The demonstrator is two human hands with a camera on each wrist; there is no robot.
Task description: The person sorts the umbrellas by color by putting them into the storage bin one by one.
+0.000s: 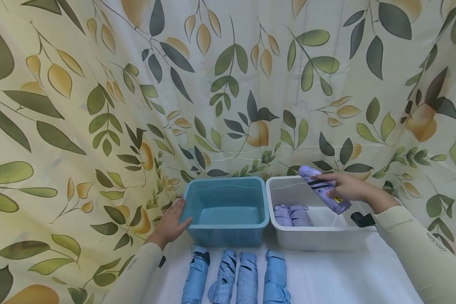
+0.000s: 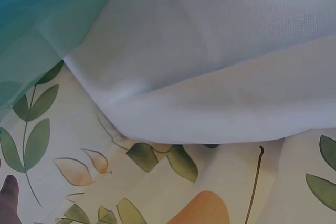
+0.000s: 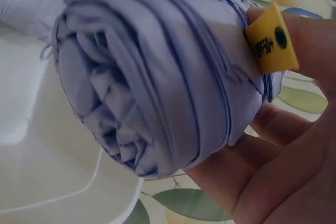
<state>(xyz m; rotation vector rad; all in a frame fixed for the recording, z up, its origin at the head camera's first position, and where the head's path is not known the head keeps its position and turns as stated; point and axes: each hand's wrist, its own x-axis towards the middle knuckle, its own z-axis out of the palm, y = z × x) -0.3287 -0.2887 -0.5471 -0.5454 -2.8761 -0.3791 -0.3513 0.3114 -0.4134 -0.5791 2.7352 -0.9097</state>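
Note:
In the head view my right hand [image 1: 347,187] grips a folded purple umbrella [image 1: 323,190], tilted above the white bin [image 1: 323,236]. The right wrist view shows its rolled fabric end and a yellow tag [image 3: 272,40] near the thumb. Two more purple umbrellas [image 1: 291,215] lie inside that bin at its left. Resting against the left side of the blue bin [image 1: 228,236] is my left hand [image 1: 171,223], its fingers extended along the wall. In the left wrist view only a fingertip [image 2: 9,198] appears at the lower left corner.
Several folded blue umbrellas [image 1: 247,276] lie in a row on the white table [image 1: 327,274] in front of the bins. The two bins stand side by side. A leaf-patterned curtain [image 1: 228,105] hangs right behind them and along the left.

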